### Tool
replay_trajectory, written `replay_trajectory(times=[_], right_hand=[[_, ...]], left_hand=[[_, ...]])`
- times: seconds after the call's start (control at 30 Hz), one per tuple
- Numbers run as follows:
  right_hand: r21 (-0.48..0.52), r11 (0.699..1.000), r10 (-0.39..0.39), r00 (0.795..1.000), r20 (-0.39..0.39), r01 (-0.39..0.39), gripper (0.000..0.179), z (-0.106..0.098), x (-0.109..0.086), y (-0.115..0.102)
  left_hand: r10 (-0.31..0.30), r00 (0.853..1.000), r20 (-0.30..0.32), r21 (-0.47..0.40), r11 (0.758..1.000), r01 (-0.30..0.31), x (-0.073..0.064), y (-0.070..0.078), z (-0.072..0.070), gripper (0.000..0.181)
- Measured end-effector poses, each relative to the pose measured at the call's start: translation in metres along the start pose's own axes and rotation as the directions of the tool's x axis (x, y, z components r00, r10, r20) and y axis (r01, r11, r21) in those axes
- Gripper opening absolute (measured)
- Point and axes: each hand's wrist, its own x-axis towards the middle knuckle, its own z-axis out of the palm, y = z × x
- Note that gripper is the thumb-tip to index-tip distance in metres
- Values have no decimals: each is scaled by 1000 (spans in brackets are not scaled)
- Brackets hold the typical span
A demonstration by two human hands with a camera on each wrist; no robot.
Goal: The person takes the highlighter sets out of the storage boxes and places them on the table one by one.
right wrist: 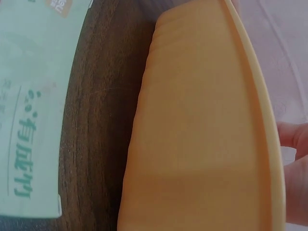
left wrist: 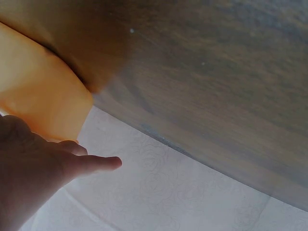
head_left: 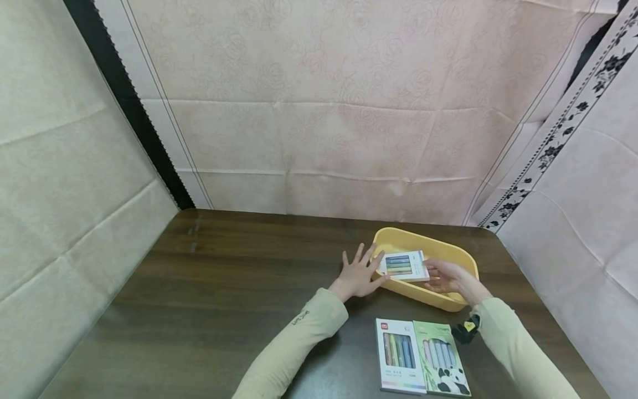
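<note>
In the head view a yellow plastic basket (head_left: 451, 252) stands on the table. Inside its left part is a small white box of coloured sticks (head_left: 405, 266), its window showing blue, green and yellow. My right hand (head_left: 451, 279) reaches into the basket and pinches the box at its right edge; a white piece shows between finger and thumb in the right wrist view. With fingers spread, my left hand (head_left: 358, 277) touches the basket's left end. The left wrist view shows this hand (left wrist: 43, 171) against the basket's outer wall (left wrist: 53, 91).
Nearer the front, a white box of coloured sticks (head_left: 400, 354) and a green panda box (head_left: 442, 359) lie side by side on the brown wooden table (head_left: 209, 310). Pale patterned cloth (head_left: 319, 138) hangs behind the table and at both sides.
</note>
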Motion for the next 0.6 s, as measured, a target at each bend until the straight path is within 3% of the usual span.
replay_trajectory(times=[0.27, 0.6], right_hand=[[-22, 1000, -4, 1000, 7, 4, 14, -3, -1, 1], [-36, 999, -13, 1000, 20, 14, 31, -3, -5, 1]], left_hand=[[2, 1000, -1, -6, 1000, -2, 0, 0, -1, 65], [3, 1000, -6, -4, 1000, -3, 0, 0, -1, 66]])
